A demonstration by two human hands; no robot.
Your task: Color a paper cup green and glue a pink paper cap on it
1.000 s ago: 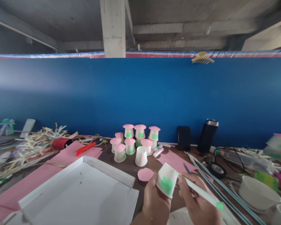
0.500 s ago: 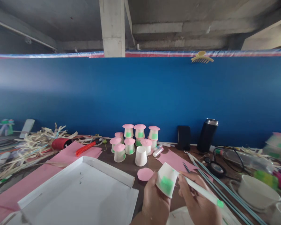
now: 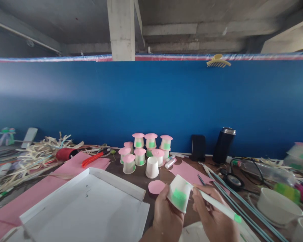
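Note:
A small white paper cup (image 3: 178, 185) with a green patch on its side is gripped in my left hand (image 3: 166, 215), tilted with the rim downward. My right hand (image 3: 213, 211) holds a white marker pen (image 3: 218, 204) with a green end, its tip at the cup's right side. Just beyond my left hand lies a pink paper disc (image 3: 156, 187). Behind it stands a plain white cup (image 3: 152, 168). Several upside-down cups with pink disc tops and green patches (image 3: 129, 164) are grouped farther back, some stacked.
At left lie a white box lid (image 3: 91, 208), pink paper (image 3: 40, 198), red scissors-like handles (image 3: 92, 159) and pale strips (image 3: 50, 151). To the right are a glue stick (image 3: 170, 163), blue-grey rods (image 3: 239, 201), a black flask (image 3: 224, 146), a phone-like slab (image 3: 198, 148) and a white bowl (image 3: 277, 206).
Almost nothing differs. The cup and my left hand have shifted very slightly left; the marker stays at the cup's right side.

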